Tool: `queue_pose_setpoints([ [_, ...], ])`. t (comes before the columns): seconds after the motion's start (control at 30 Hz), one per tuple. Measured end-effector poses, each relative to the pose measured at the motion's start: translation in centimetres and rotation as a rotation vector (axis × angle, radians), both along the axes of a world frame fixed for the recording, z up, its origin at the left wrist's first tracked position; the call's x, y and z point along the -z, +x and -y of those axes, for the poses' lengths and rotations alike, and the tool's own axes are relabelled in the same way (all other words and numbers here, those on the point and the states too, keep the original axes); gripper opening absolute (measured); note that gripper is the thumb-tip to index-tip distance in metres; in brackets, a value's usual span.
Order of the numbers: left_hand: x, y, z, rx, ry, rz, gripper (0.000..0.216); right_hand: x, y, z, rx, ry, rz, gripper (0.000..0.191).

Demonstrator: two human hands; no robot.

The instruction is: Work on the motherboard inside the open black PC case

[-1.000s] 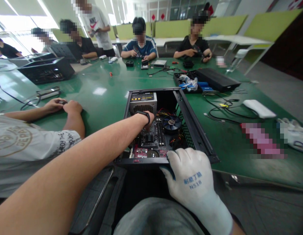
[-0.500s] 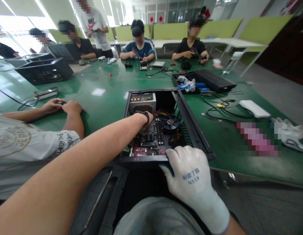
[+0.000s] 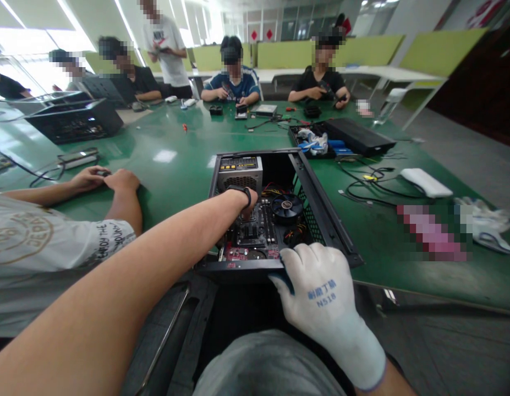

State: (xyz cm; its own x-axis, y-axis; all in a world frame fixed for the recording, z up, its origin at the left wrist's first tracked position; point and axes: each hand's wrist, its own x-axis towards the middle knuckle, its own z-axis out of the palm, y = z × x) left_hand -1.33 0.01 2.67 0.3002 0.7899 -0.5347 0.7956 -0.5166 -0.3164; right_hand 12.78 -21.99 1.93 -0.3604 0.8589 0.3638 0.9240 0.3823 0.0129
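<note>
On the glossy green desk (image 3: 176, 184), right at its near edge, a black metal computer case (image 3: 242, 268) lies open side up, a deep, straight-edged box with honeycomb perforations down its right wall. The worker's bare left hand (image 3: 253, 202) is sunk inside it, just beside the boxy grey metal power supply (image 3: 240, 180), a smooth black wristband (image 3: 249, 196) circling the wrist. From here I cannot tell whether its fingers are wide, narrow or holding something; the wrist and forearm cover them.

The right hand (image 3: 318, 283) wears a white knit glove printed with blue characters and "N518". Its fingers are curled over the case's near rim, gripping it, thumb on the outer face.

Between the hands sits a dark motherboard (image 3: 255, 235), ridged with slots and red toward the near end; beside it is a round cooling fan (image 3: 286, 208) with dark curved blades, thin red and yellow wires bunched around it.

Off to the right lie a smooth white slab (image 3: 426, 182) and a limp, creased spare glove (image 3: 488, 225). On the left, a neighbour's bare hands (image 3: 121, 180) rest on the desk, close together.
</note>
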Motion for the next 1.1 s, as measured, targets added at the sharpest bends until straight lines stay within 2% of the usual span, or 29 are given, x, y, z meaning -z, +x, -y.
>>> queue_pose_setpoints([
  [0.2, 0.8, -0.6, -0.7, -0.029, 0.014, 0.107, 0.064, 0.0, 0.0, 0.0, 0.001, 0.009, 0.000, 0.023],
  [0.47, 0.5, -0.6, -0.5, 0.028, 0.032, 0.053, 0.056, -0.1, 0.1, 0.1, -0.004, 0.004, 0.018, 0.026],
  [0.67, 0.6, -0.4, -0.5, 0.006, 0.020, 0.092, 0.042, -0.1, 0.0, 0.1, 0.007, -0.005, 0.021, 0.026],
  [0.87, -0.1, -0.1, -0.1, 0.013, -0.004, 0.064, 0.053, 0.0, 0.0, 0.1, 0.005, -0.003, 0.020, 0.027],
  [1.1, -0.9, 0.2, 0.8, -0.009, 0.003, 0.081, 0.048, 0.1, 0.0, 0.1, 0.001, 0.016, 0.009, 0.026],
])
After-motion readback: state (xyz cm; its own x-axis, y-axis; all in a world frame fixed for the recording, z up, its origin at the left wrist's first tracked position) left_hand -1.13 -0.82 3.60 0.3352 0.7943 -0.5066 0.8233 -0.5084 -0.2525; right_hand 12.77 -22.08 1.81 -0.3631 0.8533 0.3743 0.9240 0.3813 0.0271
